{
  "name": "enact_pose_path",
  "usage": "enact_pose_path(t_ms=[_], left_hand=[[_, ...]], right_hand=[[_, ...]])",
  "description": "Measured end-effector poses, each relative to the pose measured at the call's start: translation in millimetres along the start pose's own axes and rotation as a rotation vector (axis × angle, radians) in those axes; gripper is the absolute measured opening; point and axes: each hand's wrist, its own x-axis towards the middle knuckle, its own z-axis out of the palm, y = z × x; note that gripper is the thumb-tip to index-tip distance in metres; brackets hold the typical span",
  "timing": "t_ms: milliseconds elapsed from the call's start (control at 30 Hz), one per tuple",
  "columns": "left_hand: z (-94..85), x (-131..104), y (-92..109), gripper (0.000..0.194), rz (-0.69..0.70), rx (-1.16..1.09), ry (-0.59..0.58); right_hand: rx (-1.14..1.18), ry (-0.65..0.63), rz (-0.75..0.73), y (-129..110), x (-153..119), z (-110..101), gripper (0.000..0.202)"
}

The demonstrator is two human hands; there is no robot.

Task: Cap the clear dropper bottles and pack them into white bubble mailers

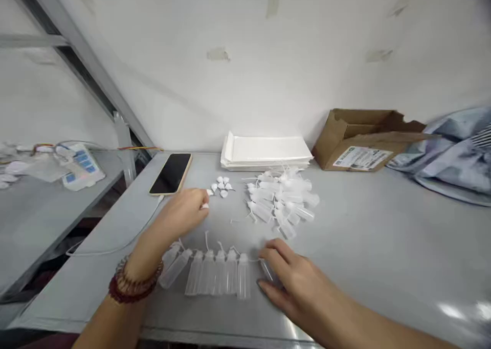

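My left hand (187, 213) is closed, fingertips pinched on a small white cap (205, 205), beside a small cluster of white pointed caps (221, 184). In front of me, several clear plastic squeeze bottles (220, 273) lie side by side in a row, thin white strap tails at their necks. My left wrist partly covers the leftmost ones. At the row's right end my right hand (287, 277) has its thumb and fingers around one more clear bottle (270, 273), which is partly hidden. Beyond it lies a loose heap of similar bottles (284, 198).
A phone (171, 174) with a white charging cable (115, 247) lies on the left of the grey table (368, 246). Flat white trays (268, 148) are stacked against the wall. An open cardboard box (356, 142) and crumpled fabric (456, 154) are at the right.
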Motion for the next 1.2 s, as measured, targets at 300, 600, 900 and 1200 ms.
enact_pose_path(t_ms=[300,600,900,1200], left_hand=[[0.4,-5.0,8.9,0.016,0.041,-0.19,0.097],[-2.7,-23.5,36.5,0.021,0.281,-0.54,-0.133],[6.0,-32.3,46.7,0.018,0.343,-0.867,-0.402],[7.0,-30.5,52.9,0.019,0.236,-1.017,-0.451]], right_hand=[[0.024,0.201,0.009,24.0,15.0,1.8,0.015],[-0.055,0.636,-0.31,22.8,13.0,-5.2,0.016],[-0.314,0.736,-0.51,18.8,4.5,-10.5,0.019],[-0.408,0.648,-0.656,21.5,4.2,-22.1,0.029]])
